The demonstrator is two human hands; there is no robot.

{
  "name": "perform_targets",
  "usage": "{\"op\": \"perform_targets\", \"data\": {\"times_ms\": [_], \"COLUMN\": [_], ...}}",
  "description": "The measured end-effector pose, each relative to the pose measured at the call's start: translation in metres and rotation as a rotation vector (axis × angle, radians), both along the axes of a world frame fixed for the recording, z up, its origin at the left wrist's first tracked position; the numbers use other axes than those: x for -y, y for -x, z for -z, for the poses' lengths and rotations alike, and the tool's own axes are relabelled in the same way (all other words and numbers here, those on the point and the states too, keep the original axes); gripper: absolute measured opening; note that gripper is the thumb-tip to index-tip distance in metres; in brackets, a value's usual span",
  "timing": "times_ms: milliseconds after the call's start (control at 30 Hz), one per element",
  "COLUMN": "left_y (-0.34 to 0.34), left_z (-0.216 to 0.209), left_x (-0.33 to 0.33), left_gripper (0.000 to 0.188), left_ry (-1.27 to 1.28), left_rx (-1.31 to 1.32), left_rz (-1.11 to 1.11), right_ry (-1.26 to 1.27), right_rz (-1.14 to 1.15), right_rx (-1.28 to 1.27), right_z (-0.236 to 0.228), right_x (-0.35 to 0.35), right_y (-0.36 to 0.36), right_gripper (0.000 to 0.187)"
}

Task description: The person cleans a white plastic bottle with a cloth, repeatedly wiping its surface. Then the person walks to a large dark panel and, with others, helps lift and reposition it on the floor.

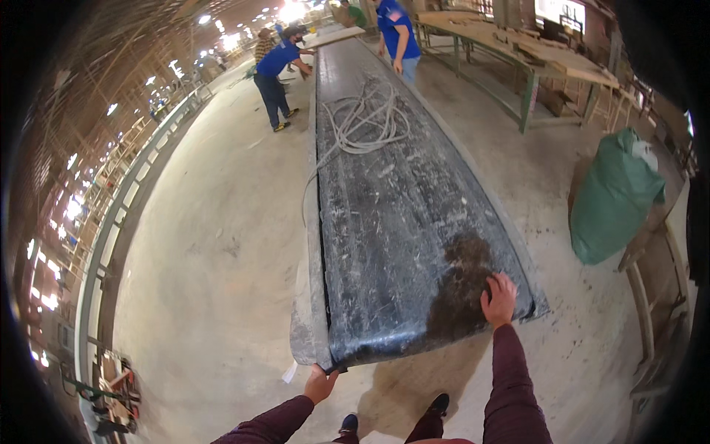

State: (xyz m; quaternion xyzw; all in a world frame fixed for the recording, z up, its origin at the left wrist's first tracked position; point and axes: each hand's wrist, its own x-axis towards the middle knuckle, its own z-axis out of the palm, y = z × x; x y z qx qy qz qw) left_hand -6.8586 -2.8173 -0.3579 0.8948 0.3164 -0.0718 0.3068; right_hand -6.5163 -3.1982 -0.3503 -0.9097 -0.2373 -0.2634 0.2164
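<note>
A long conveyor with a scuffed black belt [384, 244] stretches away in front of me, its rounded near end just ahead of my feet. At the near left corner, my left hand [320, 383] is closed on the end of the conveyor, its fingertips partly hidden at the dark edge. My right hand [501, 300] lies on the belt near its right edge, fingers spread and slightly bent, holding nothing. A dark shadow falls across the belt beside it. Farther up, a loose coil of pale grey cable [366, 126] rests on the belt, one strand running over the left side.
Two people in blue shirts [277, 59] [399, 37] stand on either side of the far end, by a pale board [336, 37]. At right are a wooden workbench [510, 44] and a full green sack [615, 200]. A long metal rail [111, 214] runs along the left.
</note>
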Motion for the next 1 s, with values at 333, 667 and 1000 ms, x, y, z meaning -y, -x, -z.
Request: {"op": "perform_targets", "data": {"times_ms": [333,667,1000], "left_y": [-0.028,-0.037,-0.027], "left_z": [-0.031,-0.031,-0.023], "left_x": [0.006,0.012,0.011], "left_gripper": [0.109,0.107,0.098], "left_ry": [-0.222,-0.294,-0.264], "left_rx": [-0.501,-0.586,-0.402], "left_rz": [-0.197,-0.348,-0.410], "right_ry": [0.077,0.092,0.128], "right_rz": [0.038,0.061,0.083], "right_rx": [-0.104,-0.168,-0.237], "right_z": [-0.007,-0.013,-0.022], "right_x": [-0.005,-0.010,-0.015], "right_y": [0.006,0.009,0.014], "right_gripper": [0.038,0.041,0.040]}}
